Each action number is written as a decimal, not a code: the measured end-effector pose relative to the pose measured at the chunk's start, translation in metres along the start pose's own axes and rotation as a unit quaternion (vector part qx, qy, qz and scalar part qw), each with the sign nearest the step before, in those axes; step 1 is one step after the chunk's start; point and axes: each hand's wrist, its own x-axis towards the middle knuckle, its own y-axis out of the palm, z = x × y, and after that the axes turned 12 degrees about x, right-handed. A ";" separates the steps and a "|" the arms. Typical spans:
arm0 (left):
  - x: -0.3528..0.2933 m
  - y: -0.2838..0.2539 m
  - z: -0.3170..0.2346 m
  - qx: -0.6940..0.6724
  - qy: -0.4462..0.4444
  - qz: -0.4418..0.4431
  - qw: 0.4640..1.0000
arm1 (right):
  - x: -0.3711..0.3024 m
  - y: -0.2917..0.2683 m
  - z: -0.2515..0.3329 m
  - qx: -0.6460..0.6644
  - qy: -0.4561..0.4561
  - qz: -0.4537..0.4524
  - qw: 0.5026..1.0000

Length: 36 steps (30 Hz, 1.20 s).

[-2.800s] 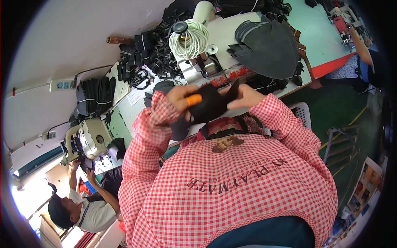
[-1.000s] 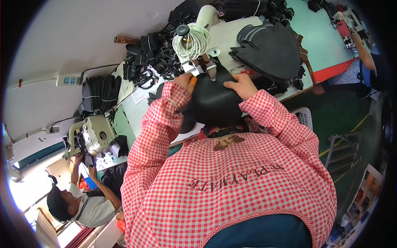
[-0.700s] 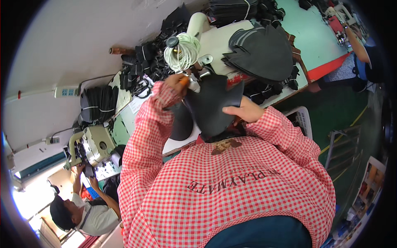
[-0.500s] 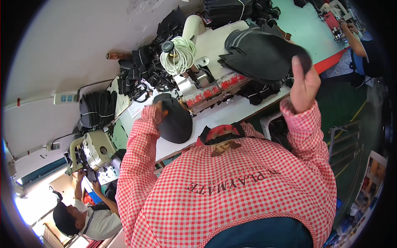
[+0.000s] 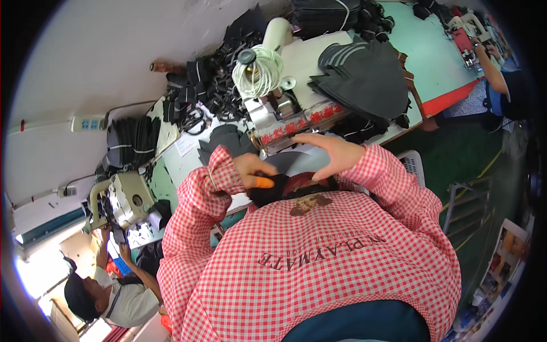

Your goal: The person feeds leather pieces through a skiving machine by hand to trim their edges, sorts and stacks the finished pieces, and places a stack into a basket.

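Note:
My left hand (image 5: 253, 171), with an orange cover on one finger, is closed near my chest at the edge of a dark flat piece (image 5: 293, 162), which looks gripped there. The piece lies in front of the machine and is partly hidden by my hands. Over its right side my right hand (image 5: 336, 154) has thumb and fingers spread apart. A stack of dark, rounded flat pieces (image 5: 364, 80) rests on the cream machine's (image 5: 268, 114) top. More dark pieces (image 5: 225, 139) lie on the table left of the machine.
A coil of pale cord (image 5: 256, 71) hangs on the machine. Dark scraps (image 5: 222, 80) and bundled pieces (image 5: 134, 139) line the wall. Another person (image 5: 108, 290) works at a machine (image 5: 128, 205) on the left; a second person's arm (image 5: 491, 69) shows at far right.
My right hand has left the stack on the machine and come down before my chest. My left hand has moved right and nearer, away from the pieces on the table.

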 end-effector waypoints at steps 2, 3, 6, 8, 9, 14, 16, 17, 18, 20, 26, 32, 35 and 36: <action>0.026 0.001 0.008 0.132 0.261 -0.250 0.923 | 0.007 -0.007 -0.029 0.092 -0.018 0.052 0.994; 0.026 -0.002 0.007 0.022 0.077 -0.257 0.963 | 0.008 -0.008 -0.036 0.212 0.132 0.038 0.967; 0.033 -0.014 0.016 -0.116 -0.146 -0.306 0.934 | 0.018 0.002 -0.049 0.258 0.176 -0.188 0.931; 0.044 -0.016 0.021 -0.028 -0.256 -0.372 0.892 | 0.032 0.003 -0.053 0.179 0.168 -0.220 0.944; 0.054 -0.017 0.048 0.095 -0.237 -0.389 0.885 | 0.036 0.004 -0.053 0.097 0.158 -0.248 0.951; 0.075 -0.043 0.056 0.205 -0.184 -0.368 0.888 | 0.024 -0.004 -0.045 0.183 0.150 -0.269 0.933; 0.084 -0.052 0.055 0.237 -0.133 -0.344 0.899 | 0.004 0.008 -0.041 0.296 0.162 -0.237 0.911; 0.072 -0.057 0.014 0.061 -0.253 -0.256 0.931 | 0.001 0.013 -0.030 0.291 0.223 -0.209 0.907; 0.071 -0.057 0.034 0.105 -0.172 -0.275 0.940 | -0.002 0.018 -0.015 0.358 0.242 -0.157 0.888; 0.059 -0.060 0.045 -0.019 -0.158 -0.279 0.947 | -0.007 0.020 -0.024 0.176 -0.010 -0.175 0.969; 0.012 -0.027 0.139 0.344 -0.432 -0.292 0.781 | -0.050 -0.057 0.092 0.002 -0.097 -0.547 0.832; 0.013 -0.022 0.159 0.255 -0.468 -0.252 0.808 | -0.042 -0.063 0.032 -0.412 -0.027 -0.373 0.831; 0.008 -0.004 0.167 0.257 -0.495 -0.339 0.758 | -0.021 -0.023 0.043 -0.219 -0.045 -0.289 0.931; 0.005 -0.001 0.170 0.256 -0.498 -0.337 0.757 | -0.016 -0.015 0.044 -0.131 -0.020 -0.238 0.962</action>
